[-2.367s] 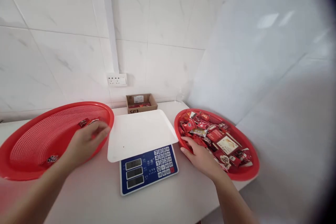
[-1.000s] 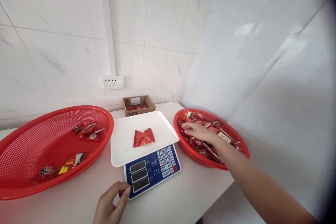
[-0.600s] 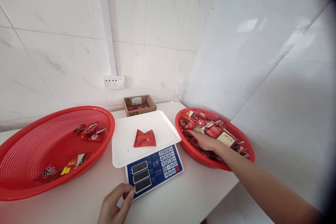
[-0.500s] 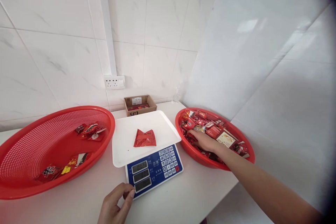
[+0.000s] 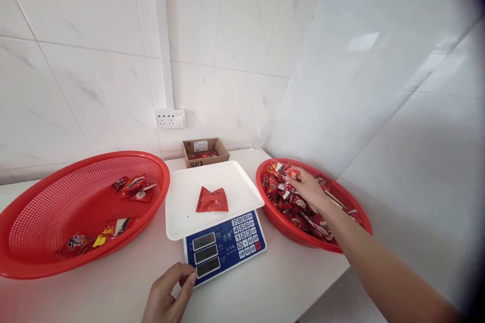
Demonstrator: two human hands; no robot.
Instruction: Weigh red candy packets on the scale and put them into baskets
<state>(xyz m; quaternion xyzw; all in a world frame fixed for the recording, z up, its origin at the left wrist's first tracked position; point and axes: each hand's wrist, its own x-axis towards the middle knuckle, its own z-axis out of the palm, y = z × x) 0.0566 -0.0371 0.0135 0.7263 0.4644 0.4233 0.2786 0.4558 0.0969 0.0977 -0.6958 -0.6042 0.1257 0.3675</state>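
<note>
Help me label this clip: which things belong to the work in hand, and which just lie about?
In hand: right hand pinching a red packet over the right basket; left hand at the scale; another packet on its tray; left basket with few packets.
Lying about: cardboard box, wall socket, clear bottle.

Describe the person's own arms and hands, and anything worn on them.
The left hand, cut off at the wrist by the frame, shows no glove or ring. The right hand and right forearm are likewise uncovered: no sleeve, watch or jewellery in view.
</note>
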